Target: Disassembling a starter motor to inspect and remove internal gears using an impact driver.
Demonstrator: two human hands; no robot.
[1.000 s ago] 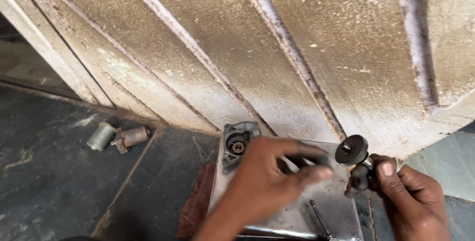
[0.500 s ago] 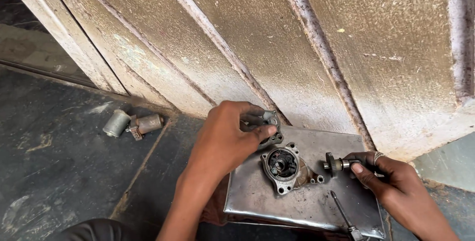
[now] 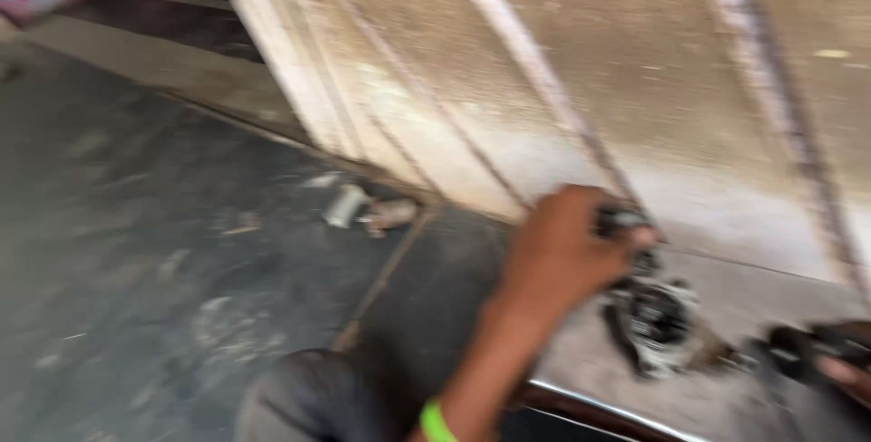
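Head view, v. blurred w/ motion. Landmark = the metal tray [image 3: 726, 401] lying on the dark floor [image 3: 163, 251] at the foot of a big dusty panelled door [image 3: 562, 70]. Left hand [image 3: 558, 256] is over the tray's far-left corner, fingers curled together round a small dark part [image 3: 621, 221]; looks pinched btwn thumb and fingertips, tho blur hides exactly how tight. Just toward the tray's middle from that hand sits a greasy round metal housing [image 3: 658, 319] w/ a dark centre, resting on the tray, touching or nearly touching the held part; can't tell which. Right hand [image 3: 844, 365] only partly in frame at the tray's right edge, fingers closed on a dark knob-like piece [image 3: 798, 347] w/ a short shaft. Green wristband [image 3: 435, 422] on the left forearm, near the tray's front-left rim. Well left of the tray, by the door's bottom edge: two small metal cylinders [image 3: 367, 209] lying side by side on the floor.
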